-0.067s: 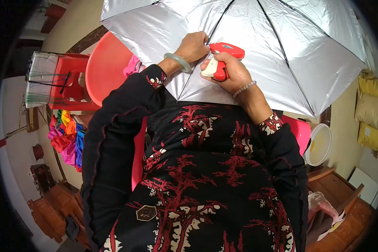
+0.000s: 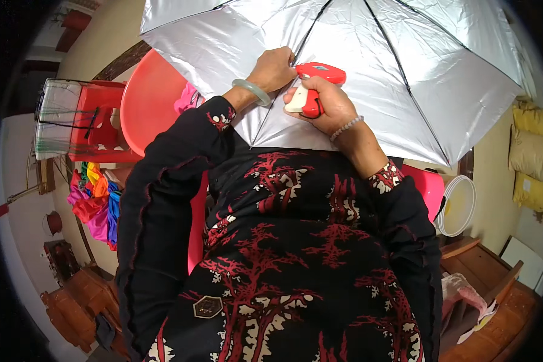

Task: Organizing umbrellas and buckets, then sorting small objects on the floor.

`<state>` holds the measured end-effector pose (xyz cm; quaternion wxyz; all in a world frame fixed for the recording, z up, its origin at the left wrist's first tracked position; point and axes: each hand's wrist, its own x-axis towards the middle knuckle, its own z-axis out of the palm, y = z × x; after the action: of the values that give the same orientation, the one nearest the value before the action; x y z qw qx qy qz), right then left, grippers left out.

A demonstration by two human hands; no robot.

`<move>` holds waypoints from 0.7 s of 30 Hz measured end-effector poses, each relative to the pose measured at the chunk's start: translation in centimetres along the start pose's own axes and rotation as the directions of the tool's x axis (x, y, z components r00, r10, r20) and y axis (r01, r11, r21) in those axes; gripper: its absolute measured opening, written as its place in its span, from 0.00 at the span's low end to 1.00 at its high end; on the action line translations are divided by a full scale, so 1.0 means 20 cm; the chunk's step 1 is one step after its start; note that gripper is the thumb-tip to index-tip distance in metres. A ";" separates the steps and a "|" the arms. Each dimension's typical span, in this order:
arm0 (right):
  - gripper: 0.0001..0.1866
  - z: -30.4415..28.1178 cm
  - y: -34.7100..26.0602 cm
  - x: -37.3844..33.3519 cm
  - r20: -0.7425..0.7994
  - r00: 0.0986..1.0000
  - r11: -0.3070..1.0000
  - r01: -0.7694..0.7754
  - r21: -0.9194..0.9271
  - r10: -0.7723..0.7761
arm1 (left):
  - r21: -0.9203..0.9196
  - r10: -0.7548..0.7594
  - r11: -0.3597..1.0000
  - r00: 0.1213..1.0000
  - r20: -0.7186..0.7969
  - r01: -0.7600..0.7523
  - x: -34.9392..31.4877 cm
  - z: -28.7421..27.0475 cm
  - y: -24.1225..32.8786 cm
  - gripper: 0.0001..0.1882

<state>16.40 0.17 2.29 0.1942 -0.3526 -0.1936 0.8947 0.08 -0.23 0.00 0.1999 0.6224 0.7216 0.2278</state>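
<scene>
An opened umbrella (image 2: pixel 377 111) lies over my lap, its silvery inner side up and its thin dark ribs spread out. My left hand (image 2: pixel 273 69) is closed, thumb and fingers pinched at one of these ribs; whatever is between the fingertips is hidden. In my right hand (image 2: pixel 335 111) is a red and white hand tool (image 2: pixel 323 72). Its rounded red head rests close to my left fingertips, while my fingers wrap its white and red grip. I cannot make out its exact kind.
Left of me stand a large coral-red basin (image 2: pixel 153 99) and a red stool (image 2: pixel 99 120) with a clear-sided box. Bright coloured cloth (image 2: pixel 96 205) hangs below them. On the right are a white bucket (image 2: pixel 458 206), wooden furniture (image 2: pixel 476 268) and yellow sacks (image 2: pixel 532 157).
The umbrella, both hands and the tool have shifted very slightly to the left. Both grips look the same.
</scene>
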 end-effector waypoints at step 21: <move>0.11 0.01 -0.02 0.00 -0.054 0.998 0.999 -0.011 0.043 0.013 | 0.100 0.007 0.995 0.998 -0.070 0.000 -0.02 0.02 0.01 0.13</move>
<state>16.29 0.40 2.68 0.2014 -0.3739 -0.1671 0.8898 0.54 -0.49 -0.15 0.1426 0.6245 0.7377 0.2134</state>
